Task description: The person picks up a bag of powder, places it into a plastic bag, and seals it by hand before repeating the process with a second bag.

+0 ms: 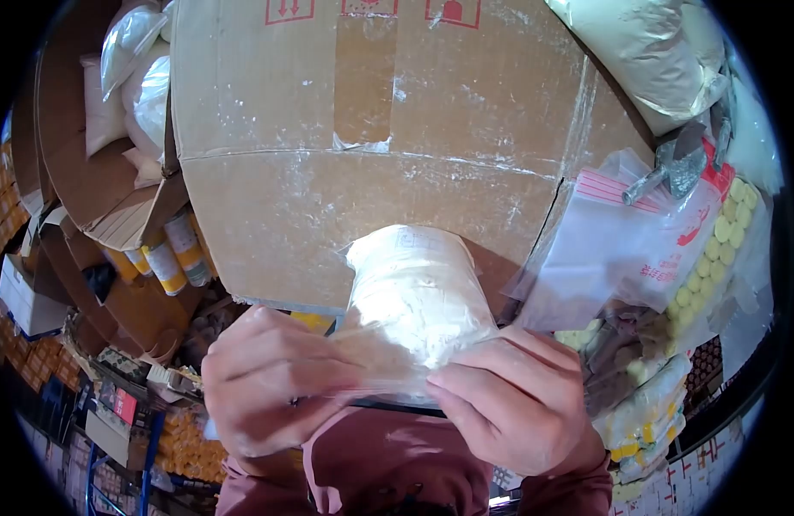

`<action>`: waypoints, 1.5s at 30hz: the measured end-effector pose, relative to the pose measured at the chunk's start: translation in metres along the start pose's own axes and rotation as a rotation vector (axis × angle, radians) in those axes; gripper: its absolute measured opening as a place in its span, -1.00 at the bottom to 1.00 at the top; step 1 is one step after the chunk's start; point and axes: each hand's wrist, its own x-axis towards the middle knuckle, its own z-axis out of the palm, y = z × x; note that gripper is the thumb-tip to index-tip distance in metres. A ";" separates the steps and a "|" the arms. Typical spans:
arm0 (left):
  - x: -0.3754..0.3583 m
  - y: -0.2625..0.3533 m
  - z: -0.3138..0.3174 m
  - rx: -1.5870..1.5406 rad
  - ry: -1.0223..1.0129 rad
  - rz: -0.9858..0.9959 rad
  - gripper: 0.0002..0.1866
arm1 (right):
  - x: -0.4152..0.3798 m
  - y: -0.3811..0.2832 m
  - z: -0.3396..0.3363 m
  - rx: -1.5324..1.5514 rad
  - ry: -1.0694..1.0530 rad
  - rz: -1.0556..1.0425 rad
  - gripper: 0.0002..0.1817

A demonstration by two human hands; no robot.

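Note:
A clear plastic bag filled with white powder (414, 288) lies on the cardboard, its open end toward my body. My left hand (281, 378) is closed, pinching the left side of the bag's clear mouth. On the other side, my right hand (517, 400) grips the same mouth between thumb and fingers. The clear film (388, 376) is stretched taut between both hands. The filled part rests on the flattened cardboard box (311, 206), which is dusted with white powder. My fingertips are partly hidden by the film.
Empty zip bags (595, 249) with pink stripes lie at the right, beside a metal scoop (672, 168) and a bag of pale round pieces (715, 245). A large powder sack (646, 56) stands at upper right. Filled bags (143, 95) sit in a carton at left, near yellow-white cans (163, 262).

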 end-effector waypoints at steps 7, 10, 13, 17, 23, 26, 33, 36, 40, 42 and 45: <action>0.022 0.006 0.004 0.113 -0.139 0.132 -0.76 | -0.013 0.013 -0.024 0.018 0.012 0.046 -0.75; 0.023 0.002 0.006 -0.021 -0.145 0.037 -0.78 | -0.028 0.025 -0.030 0.075 0.053 0.018 -0.76; 0.032 0.013 0.003 0.179 -0.250 0.004 -0.78 | -0.034 0.029 -0.030 0.111 0.024 0.050 -0.76; 0.039 0.056 0.020 0.554 -0.318 0.012 -0.76 | -0.033 0.029 -0.032 0.165 -0.038 0.082 -0.72; 0.043 0.054 0.040 0.359 -0.403 0.116 -0.73 | -0.036 0.030 -0.032 0.229 -0.054 0.067 -0.64; 0.038 0.047 0.041 0.360 -0.369 0.139 -0.75 | -0.037 0.034 -0.029 0.264 -0.050 0.086 -0.70; 0.044 0.037 0.041 0.205 -0.375 -0.035 -0.83 | -0.040 0.039 -0.035 0.425 -0.008 0.218 -0.81; 0.048 0.034 0.040 0.060 -0.397 -0.180 -0.76 | -0.053 0.048 -0.035 0.467 0.081 0.278 -0.74; 0.051 0.026 0.035 -0.058 -0.460 -0.239 -0.72 | -0.066 0.055 -0.034 0.573 0.135 0.285 -0.72; 0.051 0.026 0.035 -0.085 -0.466 -0.264 -0.74 | -0.070 0.059 -0.032 0.613 0.162 0.260 -0.72; 0.055 0.032 0.034 0.041 -0.506 -0.202 -0.74 | -0.070 0.063 -0.030 0.631 0.190 0.201 -0.73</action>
